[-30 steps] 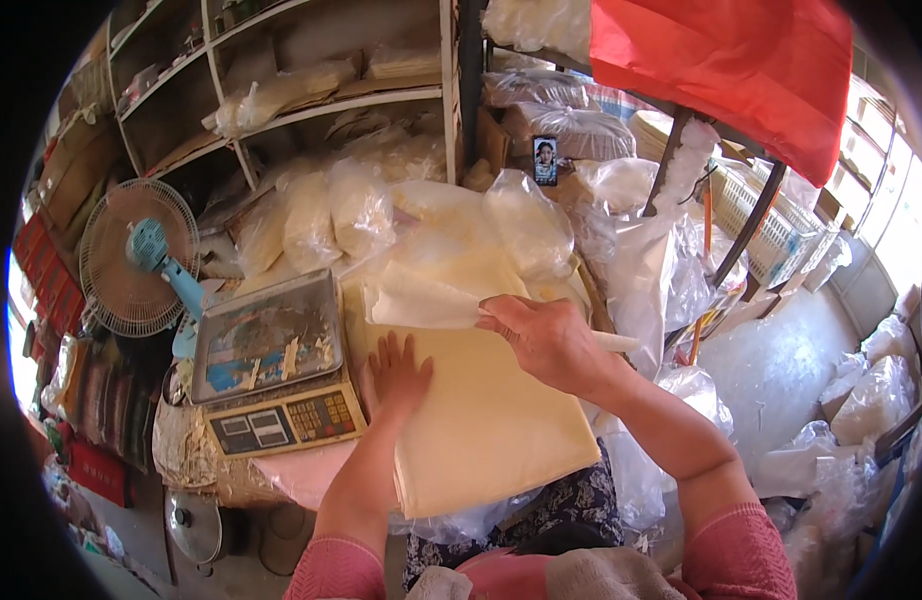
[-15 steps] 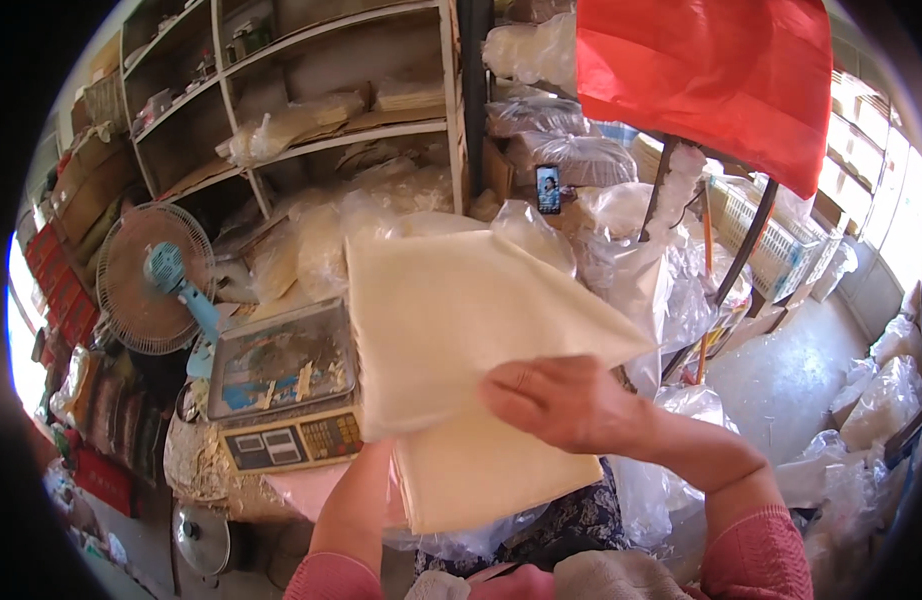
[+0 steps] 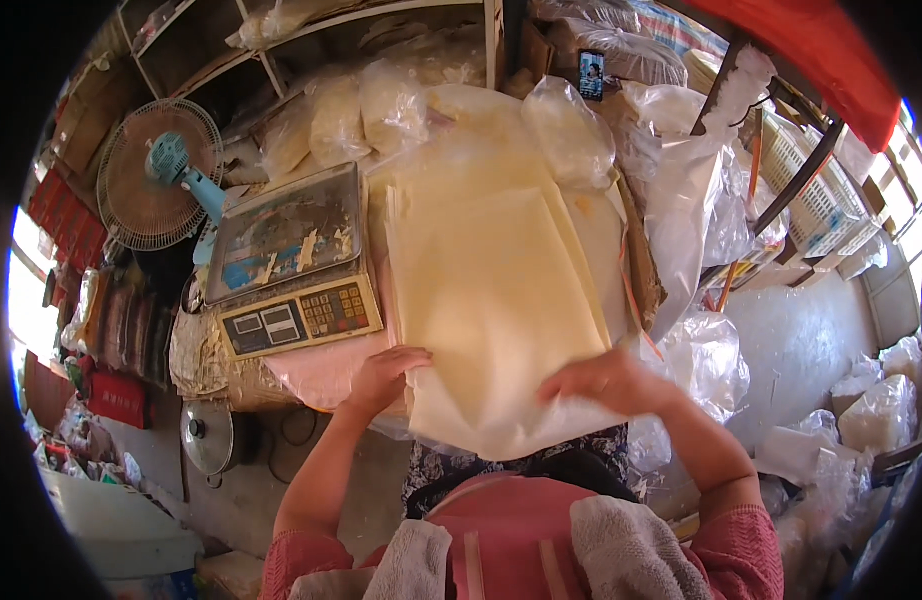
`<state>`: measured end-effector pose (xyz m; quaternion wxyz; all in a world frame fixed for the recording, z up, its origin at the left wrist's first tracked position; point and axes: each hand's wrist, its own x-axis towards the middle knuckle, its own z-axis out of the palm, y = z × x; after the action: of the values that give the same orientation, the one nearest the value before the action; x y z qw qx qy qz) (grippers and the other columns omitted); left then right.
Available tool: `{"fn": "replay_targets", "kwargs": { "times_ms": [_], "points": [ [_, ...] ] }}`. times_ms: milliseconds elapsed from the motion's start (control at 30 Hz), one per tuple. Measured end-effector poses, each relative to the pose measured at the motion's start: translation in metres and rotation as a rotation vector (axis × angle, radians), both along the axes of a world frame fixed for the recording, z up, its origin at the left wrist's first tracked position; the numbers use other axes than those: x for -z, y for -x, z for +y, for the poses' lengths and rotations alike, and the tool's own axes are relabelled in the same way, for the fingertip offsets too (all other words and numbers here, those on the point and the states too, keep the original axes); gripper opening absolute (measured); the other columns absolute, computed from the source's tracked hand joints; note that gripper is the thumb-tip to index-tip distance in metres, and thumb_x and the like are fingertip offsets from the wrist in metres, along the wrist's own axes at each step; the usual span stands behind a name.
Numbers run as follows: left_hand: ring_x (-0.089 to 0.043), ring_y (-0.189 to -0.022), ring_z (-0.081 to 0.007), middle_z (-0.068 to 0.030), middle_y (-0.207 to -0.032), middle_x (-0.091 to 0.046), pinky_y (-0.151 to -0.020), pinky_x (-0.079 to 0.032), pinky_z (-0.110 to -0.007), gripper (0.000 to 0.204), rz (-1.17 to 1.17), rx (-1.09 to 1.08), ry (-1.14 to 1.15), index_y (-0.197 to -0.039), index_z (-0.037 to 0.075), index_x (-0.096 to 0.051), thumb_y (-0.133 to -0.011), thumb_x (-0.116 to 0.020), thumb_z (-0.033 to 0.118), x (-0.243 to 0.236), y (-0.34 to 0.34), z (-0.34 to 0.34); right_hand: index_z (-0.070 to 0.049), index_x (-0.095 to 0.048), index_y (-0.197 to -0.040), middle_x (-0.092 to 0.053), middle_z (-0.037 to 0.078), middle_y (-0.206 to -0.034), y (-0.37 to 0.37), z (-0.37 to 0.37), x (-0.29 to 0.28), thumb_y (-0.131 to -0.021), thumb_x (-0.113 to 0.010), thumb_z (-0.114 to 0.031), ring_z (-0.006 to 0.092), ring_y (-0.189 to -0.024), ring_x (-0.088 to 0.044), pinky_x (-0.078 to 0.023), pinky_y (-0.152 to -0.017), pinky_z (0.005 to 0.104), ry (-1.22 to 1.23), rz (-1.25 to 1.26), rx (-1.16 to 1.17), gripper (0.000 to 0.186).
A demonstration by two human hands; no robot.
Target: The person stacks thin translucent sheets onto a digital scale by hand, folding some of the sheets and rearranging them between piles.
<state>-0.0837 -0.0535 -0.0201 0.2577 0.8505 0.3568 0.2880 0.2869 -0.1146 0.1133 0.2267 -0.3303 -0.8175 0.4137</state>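
Note:
A large, thin, cream-yellow sheet lies over a pile of similar sheets on the table in front of me, its near part bulging and creased toward my lap. At the left side of its near end, my left hand has its fingers closed over the sheet's edge. My right hand is over the near right corner, touching or just above the sheet. Motion smears its fingers, so their grip does not show. Left of the sheets stands a digital weighing scale with a few pale scraps on its metal pan.
A blue desk fan stands beyond the scale at left. Plastic bags crowd the table's far side, near a propped phone. A dark metal frame with red cloth rises at right. A lidded pot sits low at left.
The sheet, raised and folded askew before, now lies lengthwise over the pile. My left hand, hidden under it earlier, shows at its left edge. My right hand moved to the near right corner. The view tilted down.

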Motion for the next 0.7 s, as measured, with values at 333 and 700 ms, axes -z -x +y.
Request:
{"fn": "replay_targets", "kwargs": {
  "times_ms": [333, 700],
  "points": [
    [-0.066, -0.102, -0.0171, -0.0104, -0.110, -0.071, -0.089, -0.051, -0.029, 0.030, -0.224, -0.033, 0.354, -0.105, 0.001, -0.070, -0.078, -0.066, -0.009, -0.010, 0.004, 0.000, -0.020, -0.063, -0.122, -0.048, 0.003, -0.143, -0.062, 0.026, 0.065, -0.072, -0.065, 0.002, 0.0304, -0.140, -0.035, -0.031, -0.114, 0.0494, -0.488, -0.495, 0.133, 0.054],
    [-0.068, -0.088, -0.0167, -0.0105, -0.094, -0.072, -0.076, -0.052, -0.029, 0.023, -0.093, -0.481, 0.609, -0.107, -0.002, -0.067, -0.085, -0.064, 0.004, -0.011, -0.001, -0.004, -0.008, -0.065, -0.108, -0.068, 0.013, -0.109, -0.079, 0.044, 0.092, -0.079, -0.064, -0.007, 0.0307, -0.109, -0.061, -0.047, -0.093, 0.0395, -0.110, -0.031, 0.352, 0.029]
  ]
}}
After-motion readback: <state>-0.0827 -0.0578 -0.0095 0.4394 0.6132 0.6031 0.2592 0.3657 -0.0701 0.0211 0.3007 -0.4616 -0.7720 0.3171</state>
